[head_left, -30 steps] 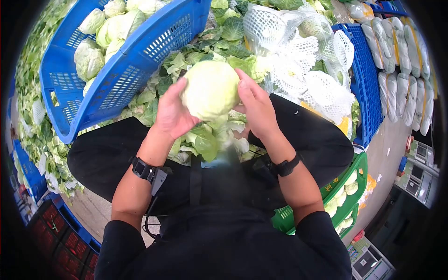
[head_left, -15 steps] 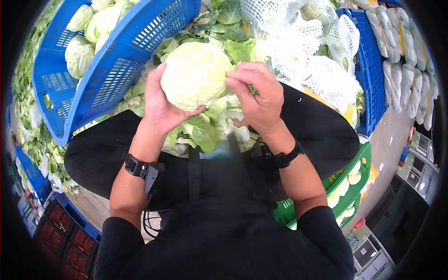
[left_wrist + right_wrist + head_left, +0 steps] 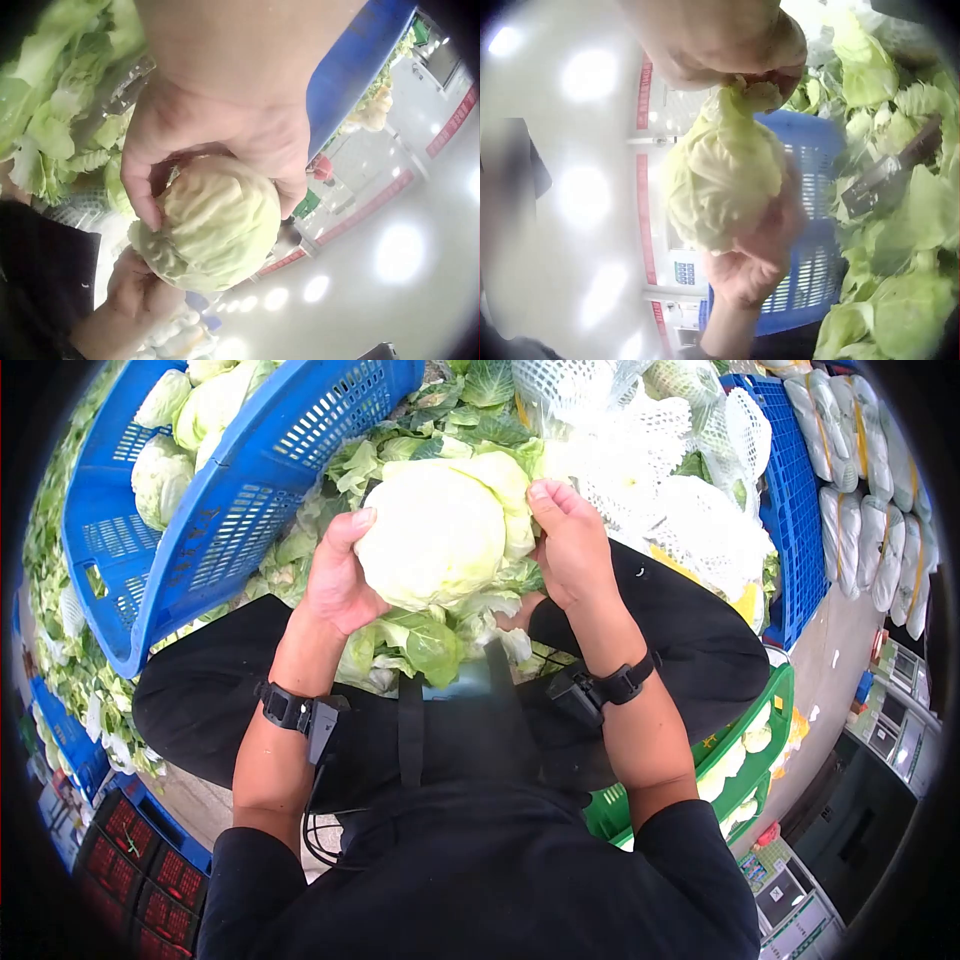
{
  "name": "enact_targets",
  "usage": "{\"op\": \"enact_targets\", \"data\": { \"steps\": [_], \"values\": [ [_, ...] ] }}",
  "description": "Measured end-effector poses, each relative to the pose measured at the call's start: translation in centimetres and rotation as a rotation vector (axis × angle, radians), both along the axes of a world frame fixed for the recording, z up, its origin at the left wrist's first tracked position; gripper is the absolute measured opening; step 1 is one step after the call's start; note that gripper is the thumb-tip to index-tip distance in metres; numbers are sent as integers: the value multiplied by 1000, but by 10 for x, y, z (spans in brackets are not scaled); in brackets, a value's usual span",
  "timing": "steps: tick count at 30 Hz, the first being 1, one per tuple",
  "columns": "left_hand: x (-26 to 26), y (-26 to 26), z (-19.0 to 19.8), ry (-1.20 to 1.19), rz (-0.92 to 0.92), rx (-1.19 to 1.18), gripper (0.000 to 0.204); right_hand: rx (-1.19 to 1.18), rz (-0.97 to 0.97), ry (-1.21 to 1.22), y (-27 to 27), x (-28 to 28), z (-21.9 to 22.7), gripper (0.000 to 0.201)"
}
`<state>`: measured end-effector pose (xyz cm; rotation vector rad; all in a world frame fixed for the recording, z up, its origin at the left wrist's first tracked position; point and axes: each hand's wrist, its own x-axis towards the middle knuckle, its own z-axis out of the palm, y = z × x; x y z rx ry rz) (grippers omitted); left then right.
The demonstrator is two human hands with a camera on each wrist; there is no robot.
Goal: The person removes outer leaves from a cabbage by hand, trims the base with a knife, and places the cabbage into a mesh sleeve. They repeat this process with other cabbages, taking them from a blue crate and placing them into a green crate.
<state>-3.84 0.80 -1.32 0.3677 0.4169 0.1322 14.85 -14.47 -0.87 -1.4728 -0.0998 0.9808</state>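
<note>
A pale green cabbage [image 3: 430,535] is held up over the person's lap. The left hand [image 3: 340,575] grips it from the left, thumb on the near upper side and fingers beneath; in the left wrist view the fingers spread around the cabbage [image 3: 217,225]. On the right side, an outer leaf [image 3: 512,495] stands partly away from the head. Thumb and fingers of the right hand [image 3: 580,545] pinch that leaf's edge. The right wrist view shows the leaf [image 3: 731,105] stretched between the right hand [image 3: 727,45] and the cabbage.
A tilted blue crate [image 3: 230,530] with cabbages stands at left. Loose leaves [image 3: 425,645] pile up below and beyond the hands. White foam nets [image 3: 700,530] lie at right beside another blue crate [image 3: 790,520]. A green crate [image 3: 780,705] of cabbages sits by the right leg.
The right hand, earlier flat against the cabbage, now pinches an outer leaf and has drawn it out to the right. The cabbage has moved slightly left and turned in the left hand.
</note>
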Motion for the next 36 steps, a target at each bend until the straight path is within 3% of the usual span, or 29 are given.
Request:
{"op": "enact_targets", "data": {
  "steps": [2, 4, 5, 7, 8, 11, 13, 15, 16, 17, 19, 20, 22, 26, 28, 29, 31, 32, 33, 34, 35, 36],
  "values": [
    [-2, 2, -6, -5, 0, 29, 78, -4, -1, 140, 1, 0, 3, 23],
    [-3, 5, -9, -14, 1, 59, 78, 251, -9, 197, 3, -7, 15, 31],
    [-5, 6, -9, 8, 1, 80, 78, 253, -7, 195, 4, -13, 20, 31],
    [-5, 4, -8, 31, 1, 102, 78, 263, 193, -525, 4, -24, 29, 35],
    [-4, 1, -6, 42, 9, 169, 79, 113, 308, -886, 5, -24, 34, 35],
    [-4, -5, -4, 52, 6, 258, 84, -27, 178, -821, 1, -26, 31, 29],
    [-8, -5, -6, 58, 7, 285, 87, -12, 79, -921, 3, -19, 25, 27],
    [-16, 0, -14, -19, 14, 177, 93, 48, -188, -368, 4, -5, 21, 26],
    [-18, 2, -17, -21, 6, 183, 93, 78, -241, -154, 5, 0, 17, 35],
    [-20, 5, -18, -66, 56, 127, 94, 83, -252, -155, 4, 4, 16, 35],
    [-18, 9, -14, -112, 97, 77, 95, 191, -276, 229, 4, 7, 21, 38],
    [-17, 11, -12, -81, 148, 88, 96, 197, -279, 229, 5, 7, 25, 38],
    [-16, 12, -11, -45, 198, 103, 96, 490, -124, 482, 6, 2, 43, 45],
    [-13, 9, -12, -94, 211, 51, 98, 616, -30, 462, 8, -22, 47, 44],
    [-10, 3, -10, -137, 191, 8, 100, 263, 201, -180, 6, -28, 42, 46],
    [-10, 1, -10, -177, 221, -38, 94, 268, 193, -179, 4, -27, 35, 46],
    [-12, 4, -17, -210, 247, -65, 88, 246, -86, 304, 4, -23, 21, 52],
    [-13, 10, -28, -331, 114, -236, 78, 137, -17, 228, 1, -20, 22, 69],
    [-16, 17, -30, -446, -20, -403, 69, 159, -14, 236, -1, -18, 24, 69],
    [-13, 15, -11, -451, 16, -531, 56, -146, 405, -149, -2, -18, 26, 80],
    [-16, 18, -6, -456, 15, -504, 56, -457, 806, -562, -1, -20, 30, 91],
    [-17, 22, -4, -463, 45, -492, 57, -615, 882, -1056, -5, -35, 20, 111]
  ]
}}
